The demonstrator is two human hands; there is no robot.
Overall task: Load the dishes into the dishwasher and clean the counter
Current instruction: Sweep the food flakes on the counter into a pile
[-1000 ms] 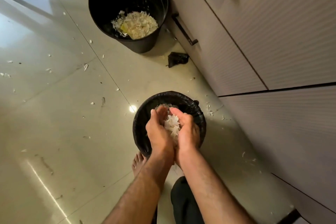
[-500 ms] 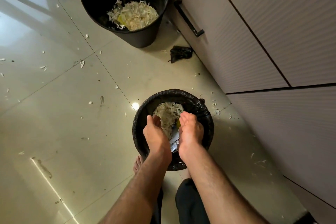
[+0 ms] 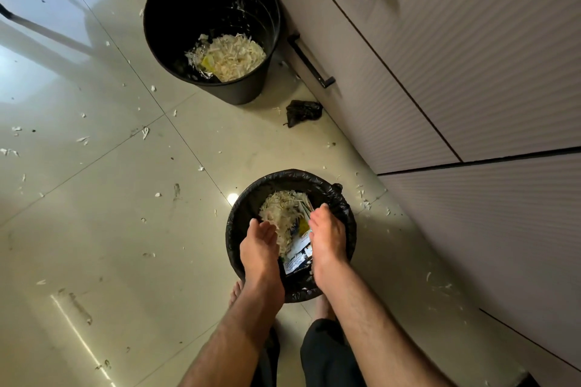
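Both hands are down over the lined bin (image 3: 290,185) at the person's feet, the left hand (image 3: 259,245) and the right hand (image 3: 328,237) set apart on either side of its mouth, fingers loose and fairly straight, holding nothing that I can see. Between them sits the heap of pale shredded scraps (image 3: 284,214), lying on printed wrappers (image 3: 297,256) inside the black liner. That stuff looks light, loose and flaky, the sort that slips through fingers and sheds, so I'd say it wants a cupped, two-handed scoop from underneath, not a pinch. More of the same scraps lie at the bottom of the bigger black bucket (image 3: 176,9) up by the cabinet front (image 3: 471,72), well apart from the near bin. Flecks are strewn all over the glossy tiled floor (image 3: 94,229), and a crumpled black bag (image 3: 303,111) lies just beside the cabinet. No dishes, dishwasher or counter show in this view.
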